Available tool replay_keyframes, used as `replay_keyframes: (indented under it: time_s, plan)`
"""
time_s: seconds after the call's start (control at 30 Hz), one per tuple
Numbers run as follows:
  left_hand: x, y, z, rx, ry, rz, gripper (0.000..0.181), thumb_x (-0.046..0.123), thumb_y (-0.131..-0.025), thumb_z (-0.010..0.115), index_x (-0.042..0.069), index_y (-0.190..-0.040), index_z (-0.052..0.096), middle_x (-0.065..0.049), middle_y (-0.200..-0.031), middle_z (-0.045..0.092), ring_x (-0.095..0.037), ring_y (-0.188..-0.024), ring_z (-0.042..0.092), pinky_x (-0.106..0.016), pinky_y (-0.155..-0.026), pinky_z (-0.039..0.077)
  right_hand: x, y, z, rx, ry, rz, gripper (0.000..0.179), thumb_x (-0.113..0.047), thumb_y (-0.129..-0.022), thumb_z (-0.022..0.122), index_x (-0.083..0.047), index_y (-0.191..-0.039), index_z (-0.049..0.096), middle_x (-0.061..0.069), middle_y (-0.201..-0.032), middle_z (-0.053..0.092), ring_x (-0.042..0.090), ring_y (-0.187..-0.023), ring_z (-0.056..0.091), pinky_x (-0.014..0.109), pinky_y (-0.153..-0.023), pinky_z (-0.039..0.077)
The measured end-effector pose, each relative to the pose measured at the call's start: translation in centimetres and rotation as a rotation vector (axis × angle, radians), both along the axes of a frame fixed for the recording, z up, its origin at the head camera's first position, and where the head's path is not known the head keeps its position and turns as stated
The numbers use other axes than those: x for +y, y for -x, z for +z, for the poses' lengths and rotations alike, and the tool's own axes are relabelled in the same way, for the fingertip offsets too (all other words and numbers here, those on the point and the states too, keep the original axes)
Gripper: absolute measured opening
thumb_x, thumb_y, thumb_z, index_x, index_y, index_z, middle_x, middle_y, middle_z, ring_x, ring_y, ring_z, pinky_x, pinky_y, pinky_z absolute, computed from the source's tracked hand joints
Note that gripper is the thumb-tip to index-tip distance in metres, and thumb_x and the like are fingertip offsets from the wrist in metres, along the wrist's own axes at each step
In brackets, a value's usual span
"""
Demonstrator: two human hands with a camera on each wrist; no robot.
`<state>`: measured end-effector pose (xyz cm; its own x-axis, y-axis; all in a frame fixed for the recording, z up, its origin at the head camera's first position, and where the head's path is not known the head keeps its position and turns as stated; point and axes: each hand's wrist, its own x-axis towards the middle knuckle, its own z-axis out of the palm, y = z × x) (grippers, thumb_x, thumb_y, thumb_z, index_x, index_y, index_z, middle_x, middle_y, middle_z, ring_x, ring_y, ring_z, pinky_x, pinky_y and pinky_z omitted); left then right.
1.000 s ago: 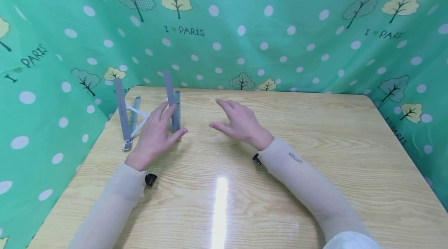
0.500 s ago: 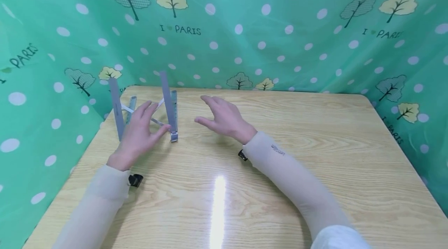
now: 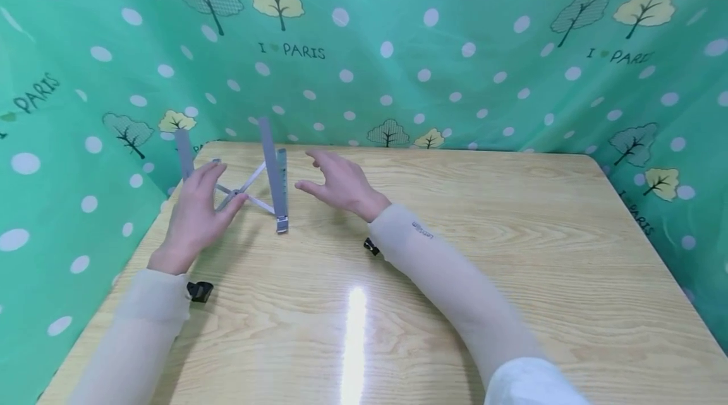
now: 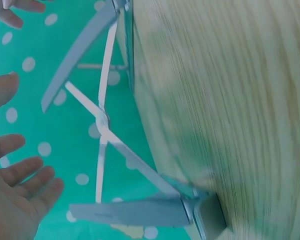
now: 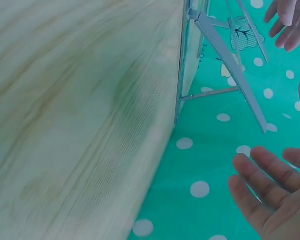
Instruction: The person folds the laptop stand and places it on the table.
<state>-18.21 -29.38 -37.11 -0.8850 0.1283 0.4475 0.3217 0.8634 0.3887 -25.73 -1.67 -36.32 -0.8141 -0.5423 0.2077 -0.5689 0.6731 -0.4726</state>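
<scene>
A grey folding laptop stand (image 3: 273,171) stands unfolded at the table's far left, its two support arms raised and joined by crossed struts. My left hand (image 3: 196,212) is over its left side with fingers extended, hiding part of the left arm. In the left wrist view, that hand's fingers are apart from the stand (image 4: 135,212), holding nothing. My right hand (image 3: 341,185) hovers to the right of the stand, thumb and fingers spread. The right wrist view shows the open palm (image 5: 275,195) below the stand's slanted arm (image 5: 232,67), a gap between them.
The wooden table (image 3: 483,234) extends to the right and toward the front. A green dotted curtain (image 3: 432,64) hangs behind it and along both sides. A strip of light (image 3: 355,342) reflects on the tabletop near the front.
Both hands have moved left in the head view, the left from the stand's middle to its left side, the right closer to the stand. The stand keeps its shape.
</scene>
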Motion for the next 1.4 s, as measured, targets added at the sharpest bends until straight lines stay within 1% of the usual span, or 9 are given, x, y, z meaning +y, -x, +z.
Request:
replay_keyframes:
  time_s: [0.13,0.3,0.43,0.57,0.8,0.93,1.1,1.23,1.4]
  plan:
    - [-1.1,0.2,-0.3,0.031,-0.009,0.013,0.062,0.024,-0.086,0.071,-0.004,-0.136,0.045,-0.026,-0.138,0.042,-0.045,-0.126,0.037,-0.061,-0.1,0.032,-1.1,0.4,-0.2,-0.052,0.058,-0.003,0.072,-0.057,-0.09,0.055,-0.017,-0.146,0.035,0.002,-0.135,0.053,0.015,-0.114,0.055,0.036,-0.09,0.049]
    - [-2.6,0.7,-0.4,0.06,-0.046,0.034,0.058,0.018,-0.084,0.072,-0.005,-0.132,0.049,-0.029,-0.133,0.044,-0.049,-0.121,0.039,-0.061,-0.1,0.031,-2.3,1.0,-0.4,-0.079,0.102,-0.004,0.071,-0.055,-0.089,0.057,-0.02,-0.147,0.036,0.003,-0.133,0.055,0.014,-0.111,0.057,0.034,-0.091,0.048]
    - [-3.4,0.9,-0.2,0.006,-0.074,0.066,0.058,0.02,-0.088,0.069,-0.005,-0.136,0.046,-0.03,-0.137,0.04,-0.049,-0.125,0.035,-0.062,-0.104,0.027,-3.0,1.6,-0.6,-0.129,0.157,-0.004,0.07,-0.051,-0.089,0.06,-0.022,-0.148,0.033,0.004,-0.13,0.056,0.015,-0.108,0.058,0.031,-0.088,0.049]
    - [-3.9,1.1,-0.1,-0.042,-0.09,0.09,0.057,0.021,-0.092,0.064,-0.006,-0.138,0.043,-0.029,-0.14,0.036,-0.048,-0.128,0.033,-0.06,-0.106,0.025,-3.7,2.0,-0.9,-0.212,0.238,-0.014,0.072,-0.047,-0.089,0.063,-0.024,-0.149,0.031,0.005,-0.127,0.056,0.016,-0.104,0.06,0.027,-0.082,0.051]
    - [-4.4,1.6,-0.3,-0.072,-0.122,0.152,0.055,0.02,-0.093,0.062,-0.005,-0.138,0.044,-0.029,-0.14,0.036,-0.047,-0.127,0.033,-0.06,-0.105,0.027,-5.3,2.2,-1.7,-0.294,0.311,-0.031,0.074,-0.043,-0.087,0.067,-0.028,-0.149,0.03,0.005,-0.124,0.057,0.009,-0.093,0.061,0.024,-0.075,0.052]
    - [-4.5,1.9,-0.4,-0.085,-0.14,0.178,0.055,0.02,-0.094,0.06,-0.005,-0.139,0.042,-0.03,-0.139,0.037,-0.048,-0.127,0.033,-0.06,-0.105,0.027,-6.0,2.3,-2.1,-0.314,0.324,-0.062,0.075,-0.044,-0.086,0.068,-0.031,-0.148,0.029,0.006,-0.123,0.058,0.009,-0.091,0.061,0.025,-0.075,0.052]
    - [-4.9,2.2,-0.6,-0.111,-0.199,0.228,0.052,0.018,-0.095,0.056,-0.004,-0.14,0.041,-0.028,-0.14,0.036,-0.045,-0.13,0.031,-0.059,-0.107,0.025,-6.6,2.4,-2.8,-0.359,0.37,-0.083,0.073,-0.039,-0.087,0.069,-0.029,-0.148,0.031,0.009,-0.123,0.058,0.009,-0.086,0.061,0.027,-0.074,0.052]
    - [-5.3,2.1,-0.9,-0.145,-0.227,0.268,0.054,0.02,-0.096,0.054,-0.001,-0.143,0.038,-0.027,-0.141,0.035,-0.045,-0.126,0.034,-0.059,-0.101,0.034,-7.2,2.4,-3.3,-0.402,0.415,-0.085,0.072,-0.032,-0.088,0.07,-0.03,-0.148,0.032,0.01,-0.119,0.059,0.01,-0.082,0.061,0.026,-0.072,0.052]
    - [-5.9,2.0,-1.3,-0.175,-0.273,0.257,0.054,0.017,-0.096,0.055,-0.002,-0.143,0.038,-0.028,-0.137,0.039,-0.046,-0.117,0.044,-0.056,-0.094,0.043,-8.0,2.3,-3.5,-0.449,0.469,-0.11,0.071,-0.02,-0.09,0.068,-0.032,-0.148,0.03,0.006,-0.109,0.062,0.01,-0.081,0.063,0.024,-0.071,0.052]
